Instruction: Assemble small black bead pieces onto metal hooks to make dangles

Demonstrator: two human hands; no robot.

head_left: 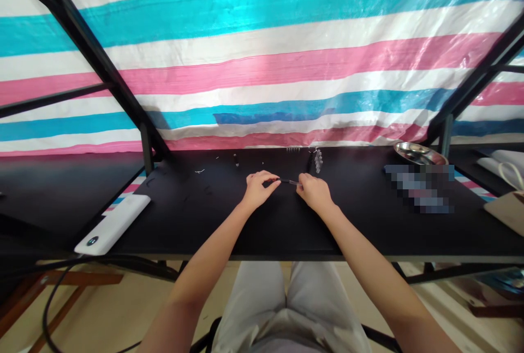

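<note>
My left hand [260, 188] pinches the dark end of a slim pen-like rod [284, 180] between thumb and fingertips. The other end, greyish and partly see-through, goes into the closed fingers of my right hand [314, 191]. The rod lies roughly level just above the black table [262, 227], bridging the gap between both hands. Behind my right hand are an upright black piece [310, 162] and a cluster of small greyish pieces [318, 161]. A short black piece with a pale end [236, 160] lies beyond my left hand. The rod's gripped ends are hidden.
Thin white scraps [200, 171] lie at the back left. A white elongated device [112, 225] sits at the left edge, near a black cable [49, 304]. At the right are a round metal tray [421, 152] and a blurred-out item [421, 188]. Striped sheeting [262, 69] hangs behind.
</note>
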